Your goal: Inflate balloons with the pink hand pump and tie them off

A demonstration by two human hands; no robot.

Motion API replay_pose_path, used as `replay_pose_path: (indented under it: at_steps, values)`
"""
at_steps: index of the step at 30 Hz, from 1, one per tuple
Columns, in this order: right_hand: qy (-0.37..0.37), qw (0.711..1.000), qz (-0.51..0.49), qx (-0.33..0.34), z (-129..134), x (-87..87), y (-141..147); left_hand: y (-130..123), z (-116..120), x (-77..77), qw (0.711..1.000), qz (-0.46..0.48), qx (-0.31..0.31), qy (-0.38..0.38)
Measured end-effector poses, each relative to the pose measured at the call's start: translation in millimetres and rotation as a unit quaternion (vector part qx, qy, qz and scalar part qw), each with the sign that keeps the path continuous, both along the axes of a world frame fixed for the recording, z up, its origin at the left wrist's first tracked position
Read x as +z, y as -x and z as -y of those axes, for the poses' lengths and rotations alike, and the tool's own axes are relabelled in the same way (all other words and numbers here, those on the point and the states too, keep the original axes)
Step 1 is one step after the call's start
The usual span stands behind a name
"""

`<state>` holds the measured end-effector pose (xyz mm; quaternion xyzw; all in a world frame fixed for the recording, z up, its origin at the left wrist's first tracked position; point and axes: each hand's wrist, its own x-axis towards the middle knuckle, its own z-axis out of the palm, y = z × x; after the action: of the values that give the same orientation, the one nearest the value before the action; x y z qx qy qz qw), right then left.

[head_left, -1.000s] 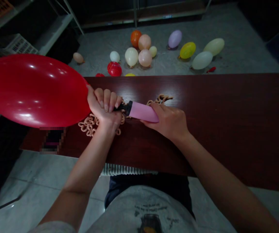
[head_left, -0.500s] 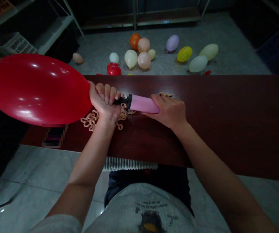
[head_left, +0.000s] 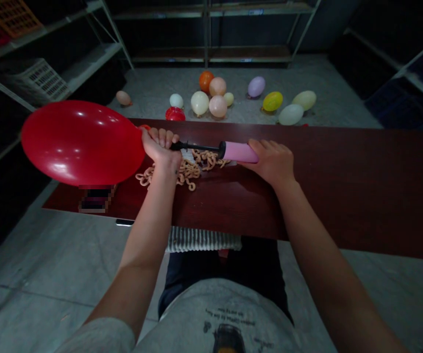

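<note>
Balloon (head_left: 82, 142) and pump end (head_left: 175, 146) share the closed left hand (head_left: 162, 148), presumably against leaks; the right hand (head_left: 273, 159) wraps the pink barrel (head_left: 238, 152).

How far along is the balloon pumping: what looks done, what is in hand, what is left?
Done: inflated balloons, like the orange balloon, lie on the floor.
In hand: the left hand grips the large red balloon, already swollen, and the pump's black end; the right hand holds the pink pump.
Left: probably freeing and closing the red one; its neck is hidden.
</note>
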<state>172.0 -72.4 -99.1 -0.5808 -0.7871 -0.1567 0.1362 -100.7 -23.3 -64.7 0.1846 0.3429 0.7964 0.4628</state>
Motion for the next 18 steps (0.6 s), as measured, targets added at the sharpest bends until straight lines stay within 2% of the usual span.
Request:
replay_pose_path:
  at_steps: [5,10,14,18]
  values:
    - [-0.019,1.0,0.001,-0.014,-1.1,0.3,-14.1,12.3,-1.6,-1.2,0.999,-0.007,0.014,-0.042]
    - [-0.018,1.0,-0.014,-0.012,4.7,2.9,-12.7,23.9,3.3,5.4,0.991,-0.112,0.024,-0.064]
    - [0.017,0.999,-0.032,0.006,10.0,6.3,-6.0,26.1,7.8,12.9,0.983,-0.144,-0.002,-0.115]
    - [0.04,0.997,-0.063,0.029,14.0,9.3,5.8,9.5,16.0,23.4,0.981,-0.145,-0.051,-0.118]
